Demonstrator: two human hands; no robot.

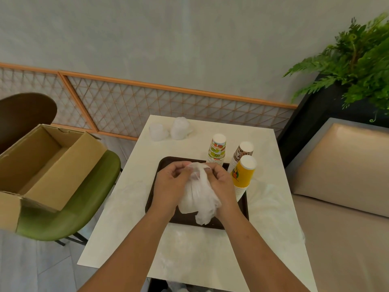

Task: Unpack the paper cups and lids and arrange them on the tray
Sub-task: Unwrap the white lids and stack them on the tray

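A dark brown tray lies in the middle of the white table. Above it both hands grip the knotted top of a white plastic bag holding what looks like a stack of lids. My left hand pinches the bag's top from the left, my right hand from the right. Three upside-down stacks of paper cups stand at the tray's right edge: a green-patterned stack, a brown-patterned stack and a yellow stack. Two more wrapped bundles of clear lids sit at the table's far left corner.
An open cardboard box rests on a green chair left of the table. A beige bench runs along the right, with a black planter and fern behind it. A lattice panel lines the wall.
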